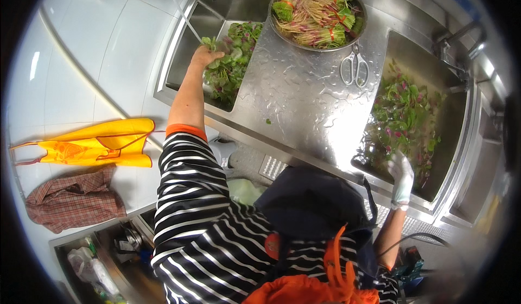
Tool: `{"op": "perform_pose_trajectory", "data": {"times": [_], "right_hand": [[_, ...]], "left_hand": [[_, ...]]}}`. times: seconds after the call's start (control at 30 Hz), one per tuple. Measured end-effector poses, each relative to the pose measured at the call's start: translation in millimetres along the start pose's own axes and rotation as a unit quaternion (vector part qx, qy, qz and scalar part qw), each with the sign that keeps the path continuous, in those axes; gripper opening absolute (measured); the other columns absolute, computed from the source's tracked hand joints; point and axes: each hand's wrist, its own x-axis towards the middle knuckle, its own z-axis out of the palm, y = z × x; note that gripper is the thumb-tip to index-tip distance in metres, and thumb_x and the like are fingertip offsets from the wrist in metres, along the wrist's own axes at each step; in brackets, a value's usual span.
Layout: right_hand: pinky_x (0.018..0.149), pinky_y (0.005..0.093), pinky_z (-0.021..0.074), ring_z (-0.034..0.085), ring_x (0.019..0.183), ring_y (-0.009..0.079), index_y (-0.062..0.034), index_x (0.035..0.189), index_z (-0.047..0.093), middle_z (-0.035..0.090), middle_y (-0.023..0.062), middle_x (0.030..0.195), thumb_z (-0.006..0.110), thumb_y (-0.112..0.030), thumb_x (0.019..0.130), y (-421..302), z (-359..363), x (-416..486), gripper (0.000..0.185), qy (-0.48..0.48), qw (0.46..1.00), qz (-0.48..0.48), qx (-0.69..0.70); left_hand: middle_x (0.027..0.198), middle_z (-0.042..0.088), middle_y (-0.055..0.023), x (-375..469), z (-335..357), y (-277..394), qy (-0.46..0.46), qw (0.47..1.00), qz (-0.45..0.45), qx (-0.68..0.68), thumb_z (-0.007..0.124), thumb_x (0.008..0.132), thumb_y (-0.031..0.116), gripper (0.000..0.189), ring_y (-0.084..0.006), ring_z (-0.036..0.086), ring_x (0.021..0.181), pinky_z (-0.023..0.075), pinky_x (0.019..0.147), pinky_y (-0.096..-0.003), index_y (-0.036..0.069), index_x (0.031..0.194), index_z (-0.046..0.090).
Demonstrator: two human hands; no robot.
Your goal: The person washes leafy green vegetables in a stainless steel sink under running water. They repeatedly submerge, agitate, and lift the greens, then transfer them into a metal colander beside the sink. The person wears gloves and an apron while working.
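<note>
My bare left hand [206, 55] reaches over the left sink [185, 45], its fingers closed around some leafy greens [232, 55]. Leaves stick out past the fingers, and more lie in a heap below and to the right. My right hand [401, 173], in a thin whitish glove, is at the near edge of the right sink [452, 129]. Its fingers are extended and look empty, though slightly blurred. Loose green and purple-red leaves [403, 116] float there in water, just beyond the fingertips.
Between the sinks, a wet steel counter [293, 96] carries kitchen scissors [355, 68] and a round metal basin [281, 39] of banded green bundles [315, 11]. A faucet [460, 35] stands by the right sink. A yellow apron [122, 141] and checked shirt [77, 198] hang at left.
</note>
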Motion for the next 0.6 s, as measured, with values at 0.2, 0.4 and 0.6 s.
{"op": "perform_pose_trajectory", "data": {"times": [0.2,0.4,0.6], "right_hand": [[0.092,0.0345,0.0475,0.063,0.104,0.0216,-0.0028,0.139,0.052,0.063,0.0136,0.124,0.052,-0.044,0.098,14,-10,-3,0.058,0.016,1.000,0.009,-0.012],[0.091,0.0348,0.0494,0.065,0.103,0.0211,-0.0039,0.136,0.056,0.065,0.0138,0.124,0.053,-0.042,0.099,17,-19,-10,0.054,0.015,1.000,0.008,-0.020],[0.088,0.0338,0.0501,0.067,0.098,0.0199,-0.0033,0.131,0.060,0.069,0.0103,0.117,0.054,-0.034,0.100,18,-35,-6,0.044,0.026,0.999,0.014,-0.032]], "left_hand": [[0.095,0.072,-0.0167,3,-12,0,0.069,0.994,0.062,0.049,0.079,0.072,0.045,0.048,-0.0331,0.069,0.095,0.0534,0.080,-0.0431,0.006,0.100,0.074],[0.092,0.072,-0.0157,-35,-3,27,-0.104,0.981,-0.137,0.091,0.073,0.078,0.058,0.061,-0.0312,0.070,0.093,0.0542,0.079,-0.0456,0.002,0.101,0.071],[0.106,0.071,-0.0123,-47,-1,17,0.038,0.925,-0.016,0.379,0.058,0.091,0.041,0.034,-0.0337,0.067,0.100,0.0543,0.081,-0.0471,0.011,0.094,0.073]]}}
